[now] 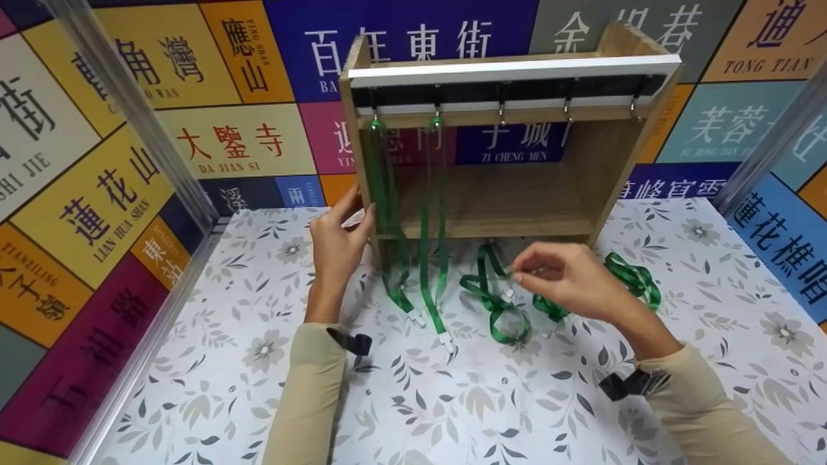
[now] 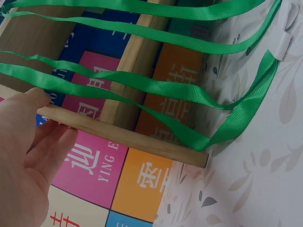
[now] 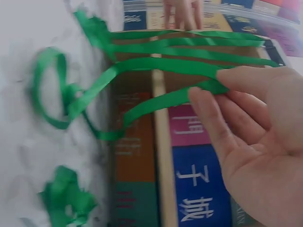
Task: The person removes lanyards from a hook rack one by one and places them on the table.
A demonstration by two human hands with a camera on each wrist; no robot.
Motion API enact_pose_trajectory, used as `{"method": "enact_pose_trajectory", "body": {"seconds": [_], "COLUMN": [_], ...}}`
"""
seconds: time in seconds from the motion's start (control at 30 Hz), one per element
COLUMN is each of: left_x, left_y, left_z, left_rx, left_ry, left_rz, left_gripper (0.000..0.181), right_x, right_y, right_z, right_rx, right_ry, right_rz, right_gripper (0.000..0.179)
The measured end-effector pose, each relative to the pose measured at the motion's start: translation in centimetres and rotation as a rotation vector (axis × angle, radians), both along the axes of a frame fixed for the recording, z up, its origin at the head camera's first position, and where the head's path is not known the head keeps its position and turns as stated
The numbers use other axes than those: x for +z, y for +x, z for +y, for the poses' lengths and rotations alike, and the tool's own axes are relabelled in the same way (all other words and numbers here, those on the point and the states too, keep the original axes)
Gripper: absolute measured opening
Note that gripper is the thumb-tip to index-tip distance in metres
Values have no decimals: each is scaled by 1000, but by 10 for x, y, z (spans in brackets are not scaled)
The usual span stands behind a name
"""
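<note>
Farthest beyond both grips rises a wall (image 1: 232, 145) of coloured panels with Chinese lettering, and below them spreads a table (image 1: 213, 387) with a grey leaf-and-flower pattern. Directly beyond the right-hand grip stands an open wooden rack (image 1: 517, 200), a black-and-white strip (image 1: 465, 93) along its upper front.

The left hand (image 1: 339, 242), left of the right-hand grip, clasps the rack's left side panel, thumb on one face and fingers on the other. The right hand (image 1: 568, 278) has thumb and fingertips together, pinching a green lanyard (image 3: 165, 66); the rest of that lanyard trails down from the pinch into a loop on the table.

Two more green lanyards hang left of this pinch, the outer (image 1: 386, 213) nearest the left hand, the inner (image 1: 442, 284) beside it. A crumpled lanyard (image 1: 549, 307) lies just under the right hand, and another (image 1: 636, 281) right of it.

Five metal hooks (image 1: 501, 115) line the strip beyond the pinch, the two leftmost bearing the hanging lanyards, whose white clips (image 1: 446, 342) reach down to the left of the pinch.
</note>
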State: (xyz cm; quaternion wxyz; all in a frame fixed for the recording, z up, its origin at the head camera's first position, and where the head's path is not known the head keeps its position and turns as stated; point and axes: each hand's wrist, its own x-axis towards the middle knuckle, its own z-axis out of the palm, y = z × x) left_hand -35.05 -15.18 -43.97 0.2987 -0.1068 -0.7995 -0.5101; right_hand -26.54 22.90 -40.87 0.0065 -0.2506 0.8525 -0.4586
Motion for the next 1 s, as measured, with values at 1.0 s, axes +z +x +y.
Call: {"method": "enact_pose_trajectory", "body": {"seconds": [1.0], "left_x": [0], "left_y": [3], "left_z": [4], "left_rx": [27], "left_ry": [-12], "left_rz": [-40], "left_gripper": [51], "right_x": [-54], "right_y": [14], "right_z": [-3], "right_rx": [-41], "right_ry": [519], "right_rz": [114], "right_gripper": [14]}}
